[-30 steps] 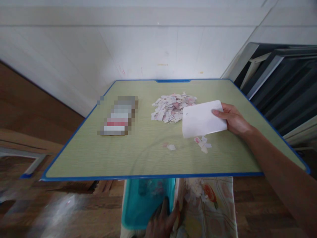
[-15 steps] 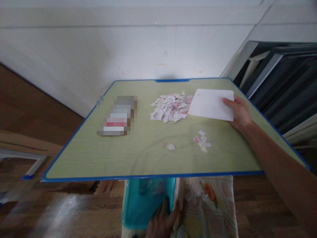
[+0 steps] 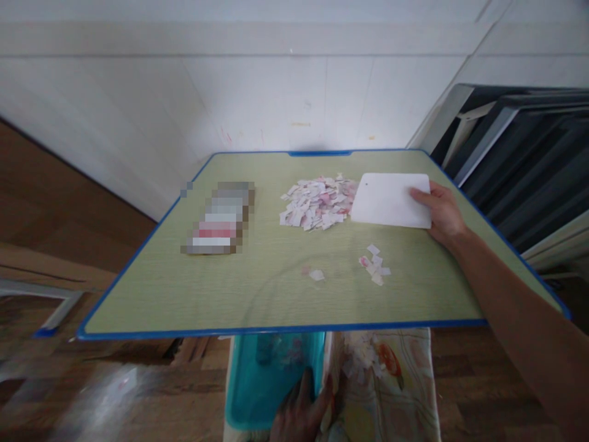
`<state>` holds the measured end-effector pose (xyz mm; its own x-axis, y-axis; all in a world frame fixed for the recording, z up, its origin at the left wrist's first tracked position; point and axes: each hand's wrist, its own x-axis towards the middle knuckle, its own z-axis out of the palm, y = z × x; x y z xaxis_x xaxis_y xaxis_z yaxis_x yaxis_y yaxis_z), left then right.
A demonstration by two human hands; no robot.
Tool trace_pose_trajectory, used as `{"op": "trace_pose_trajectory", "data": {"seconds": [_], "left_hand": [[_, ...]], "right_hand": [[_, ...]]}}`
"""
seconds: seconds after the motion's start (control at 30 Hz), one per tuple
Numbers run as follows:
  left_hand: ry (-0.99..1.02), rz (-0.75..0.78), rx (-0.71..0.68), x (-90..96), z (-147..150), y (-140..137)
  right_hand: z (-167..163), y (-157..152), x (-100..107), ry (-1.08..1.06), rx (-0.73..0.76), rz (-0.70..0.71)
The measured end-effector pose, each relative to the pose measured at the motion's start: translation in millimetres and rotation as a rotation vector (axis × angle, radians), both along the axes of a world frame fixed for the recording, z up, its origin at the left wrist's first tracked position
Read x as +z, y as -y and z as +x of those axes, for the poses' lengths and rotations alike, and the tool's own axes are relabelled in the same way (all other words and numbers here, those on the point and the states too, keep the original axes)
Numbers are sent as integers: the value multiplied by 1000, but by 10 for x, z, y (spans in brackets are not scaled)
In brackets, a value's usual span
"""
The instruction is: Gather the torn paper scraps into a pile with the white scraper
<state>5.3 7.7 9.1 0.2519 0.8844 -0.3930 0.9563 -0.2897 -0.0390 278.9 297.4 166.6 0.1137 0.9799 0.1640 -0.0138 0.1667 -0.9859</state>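
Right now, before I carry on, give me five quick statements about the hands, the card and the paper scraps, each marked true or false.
1. The right hand grips a white card. True.
2. The left hand lies on top of the green tabletop. False: it is lower down, at the teal tray.
3. The large pile of paper scraps is to the left of the card. True.
4. The tabletop has red edging. False: the edging is blue.
5. A small cluster of scraps lies nearer the front edge than the large pile. True.
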Motion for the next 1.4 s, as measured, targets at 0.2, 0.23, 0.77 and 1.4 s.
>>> {"op": "trace_pose_trajectory", "data": {"seconds": [0.2, 0.23, 0.77, 1.4], "left_hand": [[11, 62, -26, 3, -18, 17], [10, 38, -26, 5, -15, 13], [50, -134, 17, -2, -25, -16], [103, -214, 38, 31, -41, -51]], "right_hand": [[-28, -14, -21, 13, -1, 41], [-36, -12, -20, 17, 3, 46], [-60, 4, -29, 43, 39, 75], [-111, 117, 71, 15, 125, -38]]}}
